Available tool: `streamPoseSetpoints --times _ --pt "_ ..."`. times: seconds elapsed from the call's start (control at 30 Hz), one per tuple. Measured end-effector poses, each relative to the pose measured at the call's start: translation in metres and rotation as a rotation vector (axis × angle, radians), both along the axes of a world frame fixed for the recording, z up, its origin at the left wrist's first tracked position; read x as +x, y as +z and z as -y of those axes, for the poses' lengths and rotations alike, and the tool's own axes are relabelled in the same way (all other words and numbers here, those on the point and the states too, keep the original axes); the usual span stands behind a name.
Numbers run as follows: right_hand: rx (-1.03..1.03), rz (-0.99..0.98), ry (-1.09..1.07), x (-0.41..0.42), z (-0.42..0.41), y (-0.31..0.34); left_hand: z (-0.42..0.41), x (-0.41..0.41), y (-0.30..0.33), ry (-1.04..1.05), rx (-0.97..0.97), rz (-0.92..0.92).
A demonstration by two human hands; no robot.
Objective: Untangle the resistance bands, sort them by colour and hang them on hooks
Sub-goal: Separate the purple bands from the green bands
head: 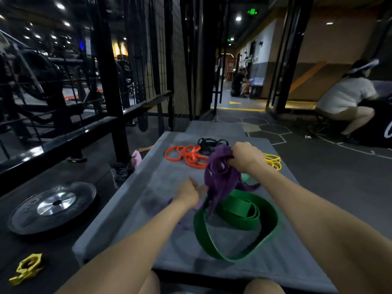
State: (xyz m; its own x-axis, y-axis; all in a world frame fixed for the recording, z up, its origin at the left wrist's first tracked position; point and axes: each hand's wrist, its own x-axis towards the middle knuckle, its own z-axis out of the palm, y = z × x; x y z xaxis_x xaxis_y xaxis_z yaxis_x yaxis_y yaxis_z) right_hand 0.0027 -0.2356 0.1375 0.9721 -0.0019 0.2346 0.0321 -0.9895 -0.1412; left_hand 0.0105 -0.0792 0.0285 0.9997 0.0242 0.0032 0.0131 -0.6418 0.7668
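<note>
Centrally on the grey mat [148, 187], both hands' grip holds the purple bands [220, 177].

Overall light: a dim gym interior is shown, lit from above by small ceiling spotlights [60, 6] that are blown out to white dots.
Brightest zone: the far corridor [237, 102] is seen in warmer, stronger light.
Glare: a hard reflection is caught on the steel hub of the weight plate [55, 203], and streaks are seen along the black rail [63, 143].
Shadows: soft, faint shadows are cast on the grey mat [161, 170].
Blur: the purple bands [220, 175] are smeared by motion.
Distortion: straight uprights are bowed toward the picture's edges by the wide lens, and both forearms are stretched.
</note>
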Motion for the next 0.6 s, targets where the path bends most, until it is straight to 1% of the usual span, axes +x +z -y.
streamPoseSetpoints --times 0.1,0.17,0.2,0.33,0.37,0.47,0.5,0.53,0.57,0.6 --pt "0.049 0.053 -0.023 -0.009 0.012 0.021 0.014 -0.019 0.004 -0.169 0.281 -0.084" --pt "0.054 0.093 -0.043 -0.015 0.021 0.036 0.013 -0.026 -0.001 -0.279 0.376 -0.084" --pt "0.062 0.109 -0.053 -0.017 0.026 0.043 0.011 -0.028 -0.005 -0.299 0.409 -0.081" --pt "0.128 0.149 -0.095 -0.026 0.044 0.063 0.004 -0.025 0.000 -0.247 0.496 -0.067" --pt "0.148 0.163 -0.112 -0.028 0.048 0.066 0.003 -0.024 0.005 -0.235 0.548 -0.096" --pt "0.197 0.207 -0.163 -0.035 0.060 0.078 -0.002 -0.022 0.015 -0.276 0.802 -0.183" --pt "0.204 0.226 -0.177 -0.037 0.064 0.083 -0.002 -0.023 0.017 -0.294 0.822 -0.203" --pt "0.216 0.244 -0.188 -0.038 0.067 0.086 0.000 -0.022 0.019 -0.302 0.794 -0.199" --pt "0.234 0.254 -0.197 -0.038 0.070 0.089 0.004 -0.022 0.022 -0.292 0.682 -0.184" --pt "0.256 0.255 -0.204 -0.037 0.071 0.092 0.010 -0.024 0.027 -0.294 0.487 -0.160"
